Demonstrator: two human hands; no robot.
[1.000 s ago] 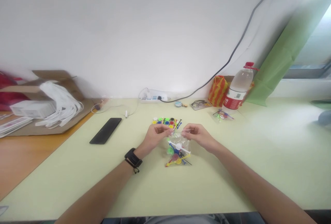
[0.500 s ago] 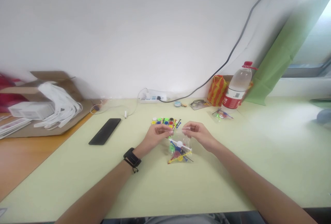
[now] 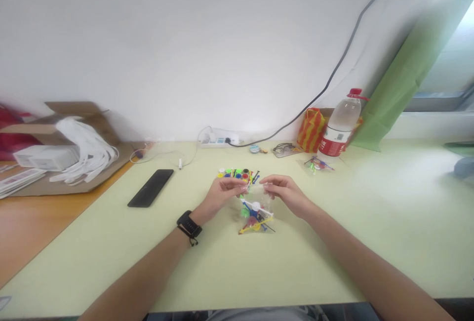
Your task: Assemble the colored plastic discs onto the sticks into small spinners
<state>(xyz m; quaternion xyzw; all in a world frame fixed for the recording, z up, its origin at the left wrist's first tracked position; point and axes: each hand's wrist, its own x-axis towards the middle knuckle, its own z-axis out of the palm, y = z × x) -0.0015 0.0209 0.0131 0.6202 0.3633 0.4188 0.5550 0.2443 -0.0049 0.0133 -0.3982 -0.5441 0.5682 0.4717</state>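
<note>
A clear plastic bag (image 3: 255, 215) hangs upright between my hands, with white, blue, yellow, green and red plastic pieces inside. My left hand (image 3: 224, 193) pinches the bag's top edge at its left corner. At the right corner of the same edge, my right hand (image 3: 285, 193) is closed on the plastic. Just behind the hands, small coloured discs and arrow-shaped pieces (image 3: 237, 174) lie on the table, partly hidden by my fingers. A second bag of coloured pieces (image 3: 318, 164) rests farther right, in front of the bottle.
On the pale green table (image 3: 296, 271) are a black phone (image 3: 151, 188), a power strip (image 3: 218, 141), glasses (image 3: 286, 149) and a large bottle (image 3: 338, 126) beside a striped bag (image 3: 311, 131). A cardboard box (image 3: 74, 108) with white straps stands left.
The bag has shifted very slightly left. Its top edge looks flatter between my fingers, and my right fingertips have moved a little on it.
</note>
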